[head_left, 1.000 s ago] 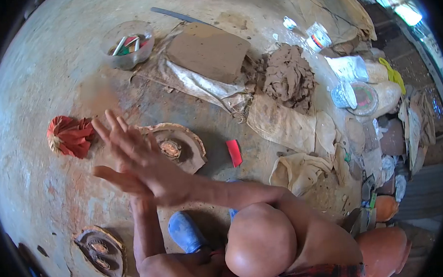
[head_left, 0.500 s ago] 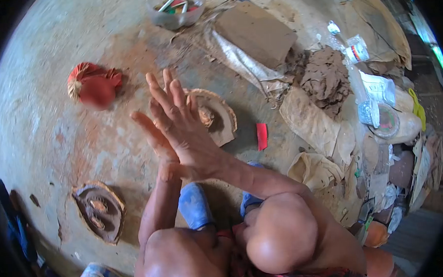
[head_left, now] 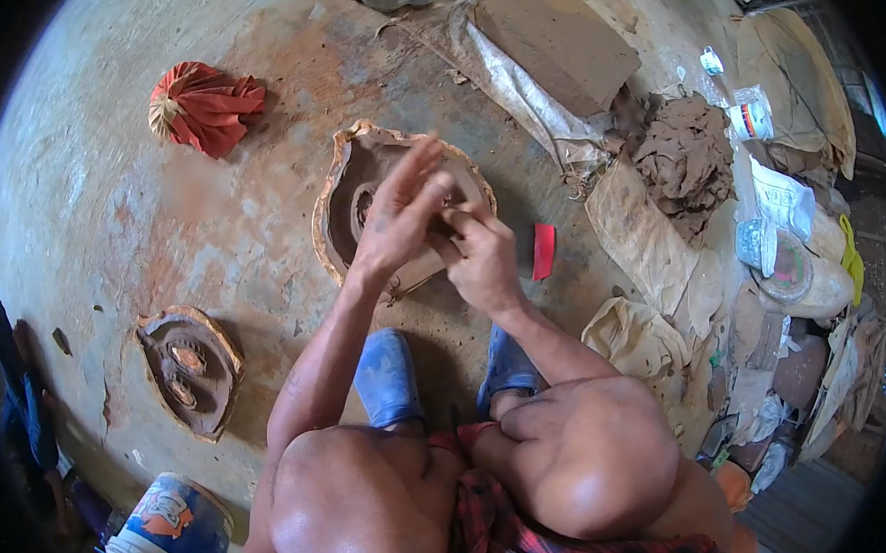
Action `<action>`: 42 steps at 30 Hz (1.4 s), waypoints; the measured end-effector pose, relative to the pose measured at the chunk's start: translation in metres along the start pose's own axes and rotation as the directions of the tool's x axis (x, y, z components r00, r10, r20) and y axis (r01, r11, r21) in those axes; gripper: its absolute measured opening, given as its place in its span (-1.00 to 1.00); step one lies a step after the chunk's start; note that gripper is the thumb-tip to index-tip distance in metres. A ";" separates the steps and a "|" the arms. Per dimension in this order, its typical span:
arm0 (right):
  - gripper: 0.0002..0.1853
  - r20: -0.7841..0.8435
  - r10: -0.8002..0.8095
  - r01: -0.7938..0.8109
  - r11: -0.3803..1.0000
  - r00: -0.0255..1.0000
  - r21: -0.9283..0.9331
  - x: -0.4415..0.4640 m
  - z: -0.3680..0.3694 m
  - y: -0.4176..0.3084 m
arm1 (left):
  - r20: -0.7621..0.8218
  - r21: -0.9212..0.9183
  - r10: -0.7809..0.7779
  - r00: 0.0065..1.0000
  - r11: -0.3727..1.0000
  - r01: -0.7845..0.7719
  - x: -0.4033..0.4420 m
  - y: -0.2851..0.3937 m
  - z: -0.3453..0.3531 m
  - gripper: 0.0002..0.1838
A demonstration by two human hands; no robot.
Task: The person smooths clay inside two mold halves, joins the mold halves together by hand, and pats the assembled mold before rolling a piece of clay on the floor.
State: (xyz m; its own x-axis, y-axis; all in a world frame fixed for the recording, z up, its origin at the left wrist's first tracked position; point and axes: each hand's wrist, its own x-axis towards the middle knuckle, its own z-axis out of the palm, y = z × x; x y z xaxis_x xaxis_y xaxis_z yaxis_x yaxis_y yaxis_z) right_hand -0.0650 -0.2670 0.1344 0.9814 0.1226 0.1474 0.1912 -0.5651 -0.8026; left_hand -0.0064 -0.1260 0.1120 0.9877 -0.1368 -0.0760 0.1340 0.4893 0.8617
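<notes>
Above a shallow clay-lined mould (head_left: pixel 342 167) with a rough pale rim, my two hands meet. My left hand (head_left: pixel 405 213) has its fingers stretched out and slightly bent. Against its palm side, my right hand (head_left: pixel 482 254) has curled, pinched fingers; whatever is between them, if anything, is hidden. Both hands cover part of the mould's inside, where a raised, hollowed shape shows. To the lower left lies a similar mould (head_left: pixel 214 404), also lined with brown clay and holding two raised oval shapes. A red strip (head_left: pixel 544 251) lies right of my right hand.
A crumpled red cloth (head_left: pixel 209 108) lies at upper left. Toward the upper right are a clay slab (head_left: pixel 556 45) and a heap of wet clay (head_left: pixel 685 159). Tubs, bags and rags line the right side. A paint bucket (head_left: pixel 181 526) stands at lower left, my feet below the mould.
My hands were crossed and pressed together with fingers spread; now they are uncrossed, the right fingers curled against the left hand. The view has shifted, showing more of the near mould.
</notes>
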 end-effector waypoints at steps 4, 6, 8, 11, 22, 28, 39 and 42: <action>-0.63 -0.126 0.110 -0.120 0.990 0.986 -0.076 -0.030 -0.007 0.041 | 0.122 0.787 -0.299 0.947 0.610 0.092 -0.005 0.000 -0.009 -0.55; -0.60 -0.146 0.064 -0.096 0.969 0.987 -0.228 -0.038 -0.008 0.051 | 0.230 0.831 -0.241 0.943 0.553 -0.061 -0.004 -0.015 -0.006 -0.66; -0.47 -0.122 0.142 -0.166 0.963 0.982 -0.214 -0.042 -0.008 0.061 | 0.256 0.831 -0.272 0.928 0.553 -0.067 0.005 -0.023 -0.002 -0.69; -0.15 -0.214 0.152 -0.216 0.922 0.965 -0.320 -0.037 -0.012 0.077 | 0.374 0.831 -0.257 0.891 0.520 -0.199 0.023 -0.039 -0.003 -0.69; -0.32 -0.037 0.530 -0.530 0.839 0.847 -0.127 0.002 -0.011 0.089 | 0.386 0.910 -0.314 0.868 0.284 -0.302 0.047 -0.049 0.013 -0.73; -0.40 -0.085 0.428 -0.436 0.887 0.900 -0.153 0.009 -0.018 0.092 | 0.378 0.914 -0.260 0.889 0.260 -0.313 0.049 -0.048 0.011 -0.72; -0.48 -0.068 0.309 -0.317 0.921 0.949 -0.227 0.027 -0.019 0.116 | 0.345 0.908 -0.137 0.929 0.301 -0.293 0.056 -0.052 0.003 -0.72; -0.46 -0.025 0.120 -0.123 0.967 0.992 -0.225 0.041 -0.021 0.119 | 0.299 0.922 -0.171 0.939 0.306 -0.237 0.056 -0.048 -0.003 -0.75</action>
State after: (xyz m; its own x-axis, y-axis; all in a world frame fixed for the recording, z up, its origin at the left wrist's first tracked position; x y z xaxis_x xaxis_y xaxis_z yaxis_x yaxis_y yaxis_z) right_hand -0.0014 -0.3466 0.0570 0.9974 0.0334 0.0640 0.0675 -0.7451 -0.6636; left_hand 0.0430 -0.1548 0.0651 0.8805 -0.4690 -0.0685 -0.2679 -0.6116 0.7445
